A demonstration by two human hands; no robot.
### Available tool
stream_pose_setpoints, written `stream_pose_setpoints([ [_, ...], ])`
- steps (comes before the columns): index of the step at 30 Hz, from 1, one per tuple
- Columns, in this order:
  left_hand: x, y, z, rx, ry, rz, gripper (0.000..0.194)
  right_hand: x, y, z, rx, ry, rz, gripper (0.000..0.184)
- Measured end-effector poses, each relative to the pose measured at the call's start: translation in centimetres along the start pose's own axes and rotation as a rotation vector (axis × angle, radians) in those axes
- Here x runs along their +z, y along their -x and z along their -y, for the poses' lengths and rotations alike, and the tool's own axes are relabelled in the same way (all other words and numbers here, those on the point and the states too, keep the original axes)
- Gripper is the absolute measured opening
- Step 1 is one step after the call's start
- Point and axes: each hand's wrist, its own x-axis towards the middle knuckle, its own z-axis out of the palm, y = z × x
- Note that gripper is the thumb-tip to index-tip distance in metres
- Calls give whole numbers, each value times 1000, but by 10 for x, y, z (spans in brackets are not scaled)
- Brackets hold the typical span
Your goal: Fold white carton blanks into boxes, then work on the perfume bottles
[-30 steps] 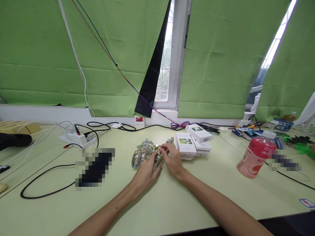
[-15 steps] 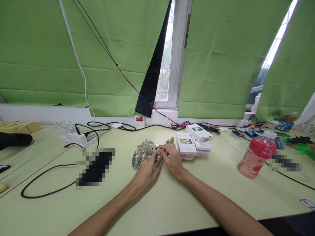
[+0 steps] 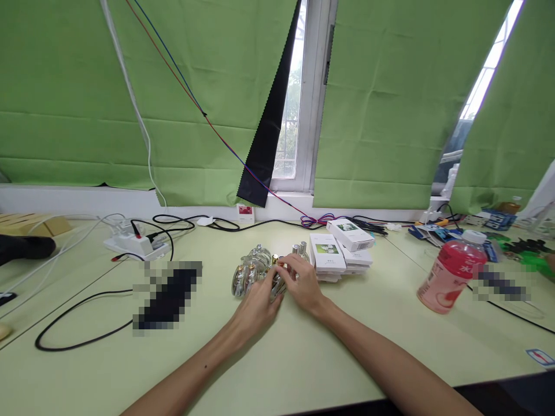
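Observation:
In the head view, a cluster of clear, rounded glass perfume bottles (image 3: 245, 278) with gold-coloured necks stands on the pale green table (image 3: 243, 370). My left hand (image 3: 260, 301) is closed round a perfume bottle (image 3: 277, 287) at the cluster's near right side, mostly covered by the fingers. The fingertips of my right hand (image 3: 304, 287) pinch together at that bottle's top, meeting the left thumb and forefinger. What exactly lies between them is hidden. Just behind my right hand stand silver cylindrical caps (image 3: 299, 249), and a gold-coloured top (image 3: 274, 259) shows beyond the fingertips.
White boxes (image 3: 328, 254) are stacked right of my hands. Farther right stands a pink drink bottle (image 3: 451, 274). A blurred-out dark object (image 3: 169, 294) and a black cable (image 3: 82, 346) lie left. A white power strip (image 3: 139, 242) and more cables run along the back.
Both hands keep their place on the bottle; the right fingertips have shifted only slightly. The view has moved a touch. Nothing has been put down or picked up.

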Motion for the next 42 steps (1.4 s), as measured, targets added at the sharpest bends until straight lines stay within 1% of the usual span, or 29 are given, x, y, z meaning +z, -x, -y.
stream_pose_setpoints([
  [8,1,-1,0,12,25,-10,52,0,0,0,-4,0,3,10],
  [20,0,0,-1,9,33,-12,59,-1,1,2,-7,-1,7,14],
  [24,-1,0,-1,19,52,-17,56,0,1,2,-11,-11,11,14],
  [30,-1,2,-2,18,55,-23,44,1,1,1,0,-4,8,13],
  [34,-2,2,-2,-7,21,-16,45,2,1,0,-6,9,-12,12],
  [42,-3,3,-4,3,15,-42,45,4,2,0,-9,18,-30,12],
])
